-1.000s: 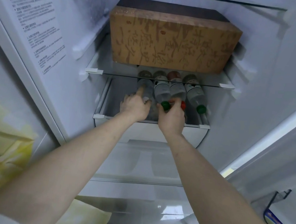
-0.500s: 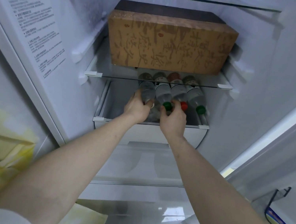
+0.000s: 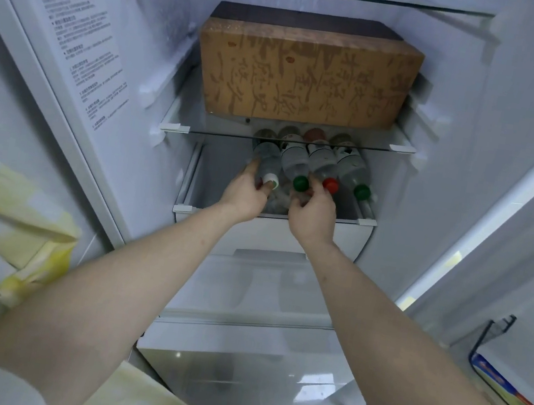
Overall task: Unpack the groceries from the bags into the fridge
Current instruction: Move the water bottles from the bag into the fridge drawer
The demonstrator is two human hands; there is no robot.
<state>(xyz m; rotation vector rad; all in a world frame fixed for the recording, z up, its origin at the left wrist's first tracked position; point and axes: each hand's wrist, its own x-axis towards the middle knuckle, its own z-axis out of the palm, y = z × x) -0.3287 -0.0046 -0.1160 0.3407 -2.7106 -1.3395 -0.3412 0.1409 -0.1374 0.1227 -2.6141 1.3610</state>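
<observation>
Four bottles lie side by side, caps toward me, on the fridge's lower shelf (image 3: 367, 222). My left hand (image 3: 245, 194) grips the leftmost, white-capped bottle (image 3: 268, 164), thumb along its left side and fingers under its neck. My right hand (image 3: 314, 213) is just below the green-capped bottle (image 3: 295, 165), with the index finger up between its cap and the red-capped bottle (image 3: 323, 167) and the other fingers curled under its neck. A second green-capped bottle (image 3: 353, 172) lies at the right. More clear bottles show dimly beneath, partly hidden by my hands.
A large brown cardboard box (image 3: 305, 76) fills the glass shelf (image 3: 401, 149) above the bottles. Yellow grocery bags sit at the left (image 3: 14, 216) and at the bottom by my left arm (image 3: 139, 398). The door bin (image 3: 494, 340) at right holds a colourful package. A closed drawer is below.
My left hand went from touching the white-capped bottle with a raised finger to gripping it near the neck. My right hand slid down off the green cap, which now shows fully.
</observation>
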